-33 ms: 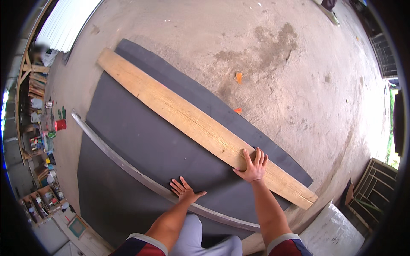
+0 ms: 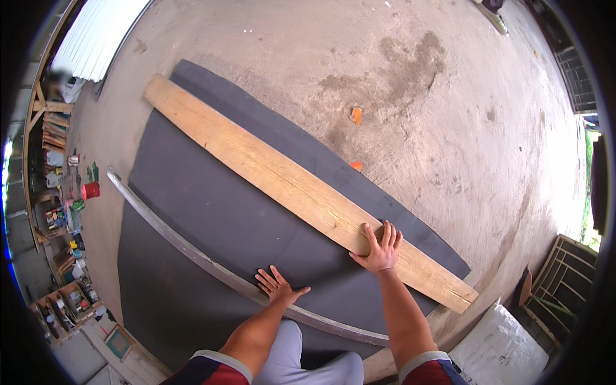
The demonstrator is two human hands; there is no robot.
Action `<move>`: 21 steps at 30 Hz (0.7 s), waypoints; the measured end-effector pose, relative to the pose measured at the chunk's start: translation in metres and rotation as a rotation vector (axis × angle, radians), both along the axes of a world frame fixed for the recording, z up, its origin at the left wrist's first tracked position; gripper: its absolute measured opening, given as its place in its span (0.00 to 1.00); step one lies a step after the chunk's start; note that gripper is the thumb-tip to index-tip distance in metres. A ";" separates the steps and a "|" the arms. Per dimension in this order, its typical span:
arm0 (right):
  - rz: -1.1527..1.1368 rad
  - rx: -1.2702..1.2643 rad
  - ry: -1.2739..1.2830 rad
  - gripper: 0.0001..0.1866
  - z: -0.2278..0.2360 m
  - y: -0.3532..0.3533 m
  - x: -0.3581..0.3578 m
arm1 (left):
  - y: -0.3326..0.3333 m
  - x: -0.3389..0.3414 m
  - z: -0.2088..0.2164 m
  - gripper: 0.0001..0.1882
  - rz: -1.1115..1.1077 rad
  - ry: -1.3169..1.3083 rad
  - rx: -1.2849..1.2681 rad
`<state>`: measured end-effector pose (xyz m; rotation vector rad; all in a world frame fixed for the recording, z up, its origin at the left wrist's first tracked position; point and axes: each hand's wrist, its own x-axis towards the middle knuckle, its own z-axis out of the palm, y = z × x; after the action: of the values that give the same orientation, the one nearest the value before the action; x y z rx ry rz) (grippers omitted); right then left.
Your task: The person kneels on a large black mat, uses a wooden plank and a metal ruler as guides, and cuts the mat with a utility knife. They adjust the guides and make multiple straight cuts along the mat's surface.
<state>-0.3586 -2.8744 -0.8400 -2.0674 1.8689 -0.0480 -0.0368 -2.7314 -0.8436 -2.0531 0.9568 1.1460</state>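
A large dark grey sheet (image 2: 199, 183) is spread on the floor in front of me. Across its far part lies a long, wide wooden plank (image 2: 269, 176), slanting from upper left to lower right. My right hand (image 2: 380, 253) rests on the plank's right part, fingers spread and the thumb toward its near edge. Nearer to me a long, narrow grey bar (image 2: 186, 245) crosses the sheet. My left hand (image 2: 280, 289) lies with fingers spread on the sheet, right at this bar, its heel over or against it. Neither hand grips anything.
Concrete floor (image 2: 289, 64) surrounds the sheet, with small orange scraps (image 2: 357, 115) beyond the plank. Shelves of clutter and a red container (image 2: 91, 190) stand at left. A person's foot (image 2: 494, 19) shows at top right. A silvery sheet-covered object (image 2: 497, 340) lies at lower right.
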 end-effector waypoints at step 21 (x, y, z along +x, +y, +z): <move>0.079 -0.081 -0.117 0.63 0.009 -0.045 0.030 | -0.137 -0.054 -0.048 0.41 -0.362 -0.201 -0.875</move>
<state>-0.3288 -2.9196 -0.8310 -2.1416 1.7410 -0.2230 -0.0909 -2.8687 -0.8914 -2.4016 1.8459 0.3170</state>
